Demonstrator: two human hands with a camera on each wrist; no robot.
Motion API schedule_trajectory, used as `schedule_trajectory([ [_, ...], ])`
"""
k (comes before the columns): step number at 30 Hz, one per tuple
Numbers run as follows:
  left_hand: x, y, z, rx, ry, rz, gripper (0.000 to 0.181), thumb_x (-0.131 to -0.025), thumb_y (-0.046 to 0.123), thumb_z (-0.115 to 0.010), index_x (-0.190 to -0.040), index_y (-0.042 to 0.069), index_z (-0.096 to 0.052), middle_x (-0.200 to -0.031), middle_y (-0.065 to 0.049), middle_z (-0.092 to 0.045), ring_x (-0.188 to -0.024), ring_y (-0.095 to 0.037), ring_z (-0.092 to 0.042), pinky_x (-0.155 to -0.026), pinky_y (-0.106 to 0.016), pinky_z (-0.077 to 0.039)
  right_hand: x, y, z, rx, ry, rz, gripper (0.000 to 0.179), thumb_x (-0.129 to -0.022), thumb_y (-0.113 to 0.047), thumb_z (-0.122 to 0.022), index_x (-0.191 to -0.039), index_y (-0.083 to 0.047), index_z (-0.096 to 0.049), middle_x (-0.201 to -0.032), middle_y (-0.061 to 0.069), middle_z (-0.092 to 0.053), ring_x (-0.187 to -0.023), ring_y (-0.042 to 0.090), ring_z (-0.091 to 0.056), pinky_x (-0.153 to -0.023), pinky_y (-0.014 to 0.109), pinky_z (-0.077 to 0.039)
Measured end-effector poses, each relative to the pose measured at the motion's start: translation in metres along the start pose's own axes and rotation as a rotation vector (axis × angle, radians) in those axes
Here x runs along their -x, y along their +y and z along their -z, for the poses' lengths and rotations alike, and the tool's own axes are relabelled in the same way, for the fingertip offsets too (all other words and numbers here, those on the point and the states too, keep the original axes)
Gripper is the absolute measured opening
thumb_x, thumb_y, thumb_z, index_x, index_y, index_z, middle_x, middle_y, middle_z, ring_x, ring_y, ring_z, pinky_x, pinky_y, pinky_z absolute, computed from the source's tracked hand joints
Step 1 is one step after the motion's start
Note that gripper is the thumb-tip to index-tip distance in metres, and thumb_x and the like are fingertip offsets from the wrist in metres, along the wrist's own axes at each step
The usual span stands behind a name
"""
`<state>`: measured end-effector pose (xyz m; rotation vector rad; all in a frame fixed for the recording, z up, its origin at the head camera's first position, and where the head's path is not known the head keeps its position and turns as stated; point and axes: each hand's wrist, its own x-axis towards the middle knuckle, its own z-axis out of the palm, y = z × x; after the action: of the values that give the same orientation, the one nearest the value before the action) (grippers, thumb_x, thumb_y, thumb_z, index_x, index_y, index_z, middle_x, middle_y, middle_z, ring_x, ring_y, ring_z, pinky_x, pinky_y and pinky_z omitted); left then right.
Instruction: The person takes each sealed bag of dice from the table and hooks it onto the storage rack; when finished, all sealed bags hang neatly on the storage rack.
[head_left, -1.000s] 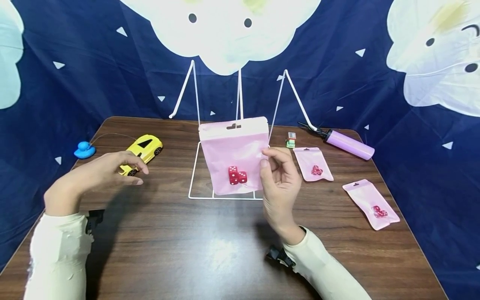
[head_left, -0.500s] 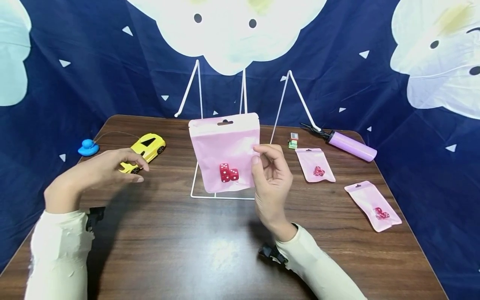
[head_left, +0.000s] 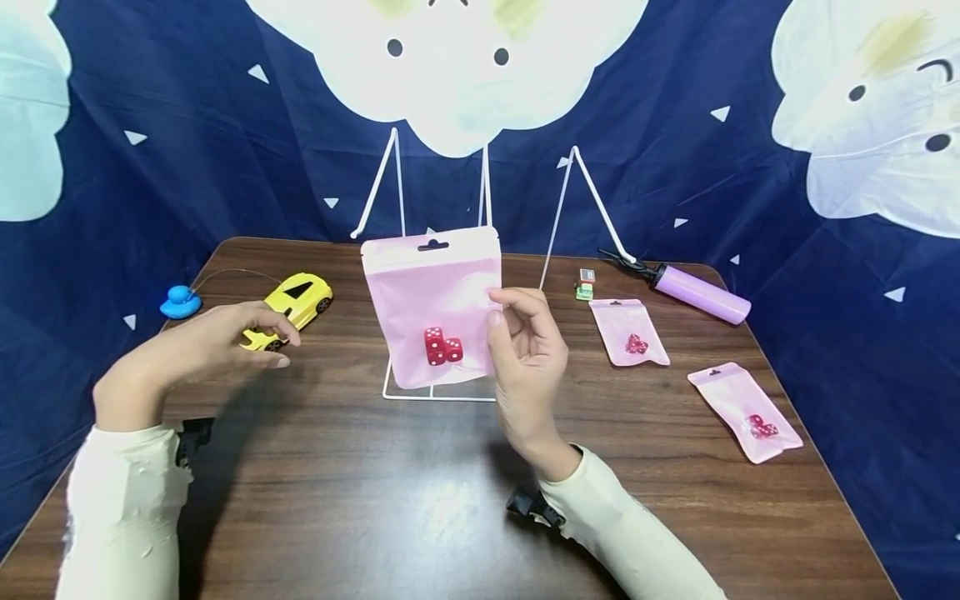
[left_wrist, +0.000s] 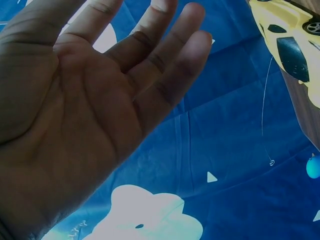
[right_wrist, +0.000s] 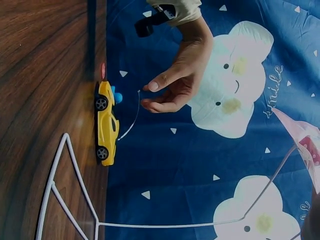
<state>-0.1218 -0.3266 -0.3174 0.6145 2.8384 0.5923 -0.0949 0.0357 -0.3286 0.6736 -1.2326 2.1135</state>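
My right hand [head_left: 531, 367] pinches the right edge of an upright pink zip bag [head_left: 435, 292] between thumb and fingertip. Several red dice [head_left: 435, 348] show through the front of the bag, low down. The bag hangs above the table, in front of a white wire stand [head_left: 420, 398] with hooked arms. Only a corner of the pink bag [right_wrist: 305, 132] enters the right wrist view. My left hand [head_left: 198, 346] hovers on the left with loosely bent fingers and holds nothing, nearest to a yellow toy car [head_left: 300, 300]. In the left wrist view, the palm of the left hand [left_wrist: 95, 105] is bare.
Two more pink bags with red dice, an upper one [head_left: 622, 321] and a lower one [head_left: 738, 400], lie on the right. A purple hand pump [head_left: 701, 293], a small green-and-white object [head_left: 585, 285] and a blue duck [head_left: 181, 302] stand along the back of the wooden table [head_left: 360, 500].
My right hand has moved left with the pink bag, away from the middle of the wire stand. The left hand has stayed nearly still.
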Motion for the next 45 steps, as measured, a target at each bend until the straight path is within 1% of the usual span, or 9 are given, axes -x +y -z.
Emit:
schedule_trajectory([
  [7,0.002,0.0,0.001,0.016,-0.001,0.01,0.025,-0.091,0.014,-0.088,-0.114,0.016,-0.078,-0.122,-0.006,-0.071,-0.113,-0.03,-0.063,-0.097,-0.049,-0.053,0.002,0.003,-0.01,-0.02,-0.013,-0.027,0.026,-0.096,0.016,-0.059,-0.116,0.031,-0.053,-0.114,0.006,-0.063,-0.107,0.014,-0.06,-0.093,0.021,-0.05],
  [15,0.003,-0.001,0.002,0.009,0.008,0.001,0.025,-0.091,0.017,-0.088,-0.113,0.017,-0.078,-0.122,-0.002,-0.072,-0.113,-0.028,-0.063,-0.095,-0.036,-0.053,0.002,0.008,-0.02,-0.022,-0.016,-0.042,0.025,-0.097,0.016,-0.058,-0.117,0.031,-0.054,-0.112,0.005,-0.062,-0.106,0.013,-0.062,-0.094,0.021,-0.05],
  [22,0.001,-0.001,0.002,0.013,-0.003,-0.019,0.028,-0.09,0.015,-0.089,-0.115,0.012,-0.079,-0.12,-0.003,-0.073,-0.114,-0.029,-0.066,-0.098,-0.05,-0.055,0.004,0.011,-0.022,-0.032,-0.026,-0.051,0.026,-0.097,0.016,-0.057,-0.118,0.03,-0.054,-0.111,0.004,-0.061,-0.106,0.012,-0.063,-0.093,0.021,-0.051],
  [30,0.001,0.0,0.0,0.029,-0.005,-0.018,0.028,-0.09,0.016,-0.089,-0.116,0.012,-0.079,-0.119,-0.002,-0.074,-0.113,-0.029,-0.066,-0.097,-0.052,-0.055,0.005,0.014,-0.026,-0.066,-0.04,-0.075,0.028,-0.098,0.013,-0.059,-0.119,0.031,-0.054,-0.109,0.006,-0.057,-0.105,0.011,-0.064,-0.091,0.02,-0.052],
  [33,0.001,0.0,-0.001,0.038,-0.008,-0.016,0.028,-0.09,0.015,-0.088,-0.116,0.01,-0.079,-0.119,-0.004,-0.074,-0.114,-0.031,-0.066,-0.098,-0.055,-0.055,0.006,0.015,-0.027,-0.054,-0.038,-0.077,0.027,-0.096,0.016,-0.056,-0.118,0.031,-0.054,-0.114,0.002,-0.063,-0.108,0.011,-0.066,-0.103,0.023,-0.049],
  [36,0.002,0.0,0.0,0.038,-0.01,-0.012,0.028,-0.09,0.014,-0.088,-0.116,0.009,-0.079,-0.119,-0.005,-0.074,-0.115,-0.032,-0.066,-0.099,-0.057,-0.054,0.007,0.015,-0.029,-0.037,-0.031,-0.075,0.025,-0.096,0.017,-0.056,-0.118,0.031,-0.055,-0.116,0.0,-0.07,-0.11,0.011,-0.069,-0.12,0.03,-0.037],
  [38,0.002,0.0,0.0,0.037,-0.011,-0.012,0.028,-0.09,0.014,-0.088,-0.116,0.01,-0.079,-0.119,-0.005,-0.074,-0.115,-0.032,-0.066,-0.1,-0.058,-0.054,0.008,0.015,-0.031,-0.036,-0.035,-0.08,0.026,-0.097,0.016,-0.056,-0.119,0.03,-0.055,-0.116,-0.001,-0.07,-0.111,0.011,-0.069,-0.122,0.031,-0.036],
  [42,0.001,0.0,0.001,0.035,-0.015,0.001,0.028,-0.09,0.015,-0.088,-0.116,0.011,-0.079,-0.12,-0.006,-0.074,-0.115,-0.032,-0.066,-0.101,-0.059,-0.053,0.008,0.016,-0.037,-0.062,-0.059,-0.086,0.027,-0.098,0.015,-0.056,-0.12,0.031,-0.053,-0.115,0.0,-0.064,-0.111,0.011,-0.066,-0.104,0.024,-0.05],
  [45,0.001,0.0,0.002,0.042,-0.017,0.008,0.028,-0.091,0.015,-0.088,-0.116,0.01,-0.079,-0.12,-0.008,-0.073,-0.113,-0.034,-0.065,-0.1,-0.06,-0.053,0.008,0.019,-0.04,-0.083,-0.068,-0.086,0.027,-0.098,0.015,-0.055,-0.12,0.031,-0.053,-0.113,0.001,-0.061,-0.108,0.011,-0.064,-0.095,0.02,-0.051],
])
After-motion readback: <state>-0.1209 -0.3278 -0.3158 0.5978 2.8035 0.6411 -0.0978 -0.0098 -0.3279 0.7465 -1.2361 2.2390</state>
